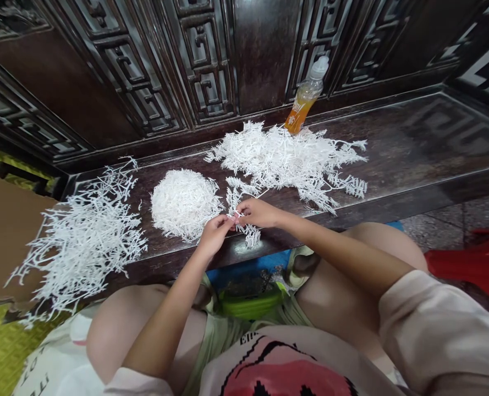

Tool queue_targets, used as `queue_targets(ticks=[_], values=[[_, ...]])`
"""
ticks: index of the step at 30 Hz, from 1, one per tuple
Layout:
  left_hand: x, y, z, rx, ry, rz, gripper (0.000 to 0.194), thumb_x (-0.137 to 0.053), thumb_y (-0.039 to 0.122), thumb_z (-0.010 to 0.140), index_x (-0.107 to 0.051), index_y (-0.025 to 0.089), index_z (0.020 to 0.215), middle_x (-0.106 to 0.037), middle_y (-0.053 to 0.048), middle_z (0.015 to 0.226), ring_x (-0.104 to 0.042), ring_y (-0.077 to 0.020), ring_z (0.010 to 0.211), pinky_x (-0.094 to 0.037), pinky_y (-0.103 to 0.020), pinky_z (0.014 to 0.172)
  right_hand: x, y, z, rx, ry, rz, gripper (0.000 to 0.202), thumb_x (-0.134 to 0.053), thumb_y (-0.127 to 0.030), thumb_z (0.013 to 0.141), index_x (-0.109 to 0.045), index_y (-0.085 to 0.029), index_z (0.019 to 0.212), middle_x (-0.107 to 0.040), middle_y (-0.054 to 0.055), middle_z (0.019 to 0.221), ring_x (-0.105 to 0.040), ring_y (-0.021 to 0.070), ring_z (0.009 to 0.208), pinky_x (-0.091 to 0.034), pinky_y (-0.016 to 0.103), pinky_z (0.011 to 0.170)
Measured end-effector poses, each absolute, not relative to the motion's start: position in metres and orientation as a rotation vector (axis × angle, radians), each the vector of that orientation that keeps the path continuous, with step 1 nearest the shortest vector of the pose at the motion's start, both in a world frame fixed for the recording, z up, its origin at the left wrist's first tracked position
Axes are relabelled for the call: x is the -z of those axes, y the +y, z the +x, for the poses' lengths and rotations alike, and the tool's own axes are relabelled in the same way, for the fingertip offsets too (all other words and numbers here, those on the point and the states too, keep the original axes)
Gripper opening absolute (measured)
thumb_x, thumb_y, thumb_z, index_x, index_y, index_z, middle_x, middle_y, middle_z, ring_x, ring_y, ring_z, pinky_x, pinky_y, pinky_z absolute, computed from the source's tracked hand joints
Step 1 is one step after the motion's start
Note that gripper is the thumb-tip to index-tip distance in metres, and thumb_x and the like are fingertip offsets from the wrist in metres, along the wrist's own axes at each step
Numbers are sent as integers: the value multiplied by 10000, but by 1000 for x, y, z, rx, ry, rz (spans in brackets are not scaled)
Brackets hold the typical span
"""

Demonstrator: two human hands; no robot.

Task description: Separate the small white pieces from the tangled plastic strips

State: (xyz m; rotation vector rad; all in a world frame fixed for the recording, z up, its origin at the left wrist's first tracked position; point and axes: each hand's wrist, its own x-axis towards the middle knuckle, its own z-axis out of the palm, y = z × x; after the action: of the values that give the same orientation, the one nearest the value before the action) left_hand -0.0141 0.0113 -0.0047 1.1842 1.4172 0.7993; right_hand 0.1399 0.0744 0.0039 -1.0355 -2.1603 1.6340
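A white branched plastic strip is pinched between my two hands at the front edge of the dark wooden bench. My left hand has its thumb and fingertips closed on the strip. From the right, my right hand meets it, fingers closed on the same piece. The fingertips of both hands touch, so the exact grip point is hidden. Just left of them lies a round heap of small white pieces. Behind the hands spreads a larger pile of white branched strips.
A third pile, of bare white branched stems, lies at the left beside a cardboard box. A bottle of orange drink stands behind the large pile. Under the bench edge is a green basin; a red stool is at right.
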Motion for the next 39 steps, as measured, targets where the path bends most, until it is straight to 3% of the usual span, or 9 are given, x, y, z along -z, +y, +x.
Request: queue_targets(ticks=[13, 20, 26, 33, 39], values=[[0, 18, -23, -993, 1477, 1106, 280, -531, 379, 685, -588, 134, 808, -622, -46, 742, -582, -141, 735, -427, -276, 731, -9, 76, 141, -1711, -2144, -1124, 156, -487, -288, 740, -513, -136, 716, -611, 32, 699, -543, 105, 620, -404, 229, 607], [-1, 13, -17, -826, 1512, 1436, 314, -553, 417, 667, -555, 173, 865, -596, -21, 775, -548, -133, 727, -412, -252, 694, -12, 74, 138, -1636, -2132, -1098, 175, -487, -289, 736, -540, -123, 710, -589, 12, 647, -526, 101, 609, -400, 223, 609], [-1, 9, -12, -779, 1504, 1559, 282, -393, 413, 775, -544, 177, 738, -564, -4, 704, -497, -122, 666, -376, -237, 656, -17, 73, 137, -1763, -2073, -1060, 151, -442, -241, 759, -506, -125, 686, -569, 14, 641, -508, 86, 585, -396, 213, 597], [-10, 7, -6, -750, 1589, 1559, 232, -363, 320, 774, -420, 176, 602, -414, 23, 583, -417, -110, 607, -330, -219, 589, -19, 73, 137, -1723, -2176, -1098, 182, -444, -278, 743, -527, -126, 686, -477, -29, 550, -423, 75, 512, -328, 199, 513], [-2, 8, -10, -786, 1611, 1487, 211, -346, 232, 736, -415, 174, 545, -407, 25, 545, -421, -112, 592, -318, -220, 567, -22, 72, 136, -1653, -2244, -1020, 231, -463, -309, 730, -589, -116, 739, -549, -6, 670, -457, 95, 618, -338, 211, 602]])
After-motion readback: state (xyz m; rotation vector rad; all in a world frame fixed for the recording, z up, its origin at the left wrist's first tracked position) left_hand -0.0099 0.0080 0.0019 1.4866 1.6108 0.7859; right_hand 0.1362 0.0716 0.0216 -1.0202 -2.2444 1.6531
